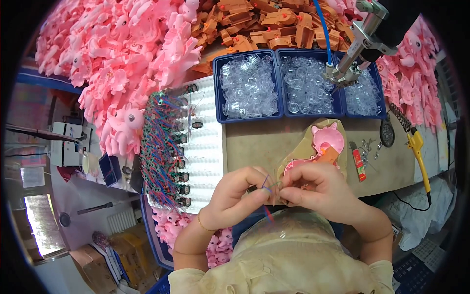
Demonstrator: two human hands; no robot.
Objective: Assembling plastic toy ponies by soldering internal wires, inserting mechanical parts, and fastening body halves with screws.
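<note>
The left hand (235,193) is pinched narrow around a small dark component with thin blue and red wires (266,185) looping off it. The right hand (313,188) is closed in a fingertip pinch on the same wire ends, just in front of the person's chest. Both hands meet at the near edge of a pink toy shell half (325,142), which lies open on a tan pad on the table with a brown insert inside it.

The wires look fine and springy; a slip of either pinch could let the component drop into the lap or pull a lead loose, and the hands crowd the shell closely enough to nudge it off its pad.

Right of the shell lie a small red tool (359,164), a scatter of screws (368,146), and a yellow-handled soldering iron (418,147); its tip, if hot, is a risk to a stray wrist. Left of the hands, a rack of wired components (166,147) stands in rows. Beyond are three blue trays of clear plastic parts (249,85), with a hanging screwdriver (360,44) above the rightmost. Heaps of pink toy bodies (122,54) and brown parts (264,24) fill the far side. Cartons and clutter sit on the floor at left.
</note>
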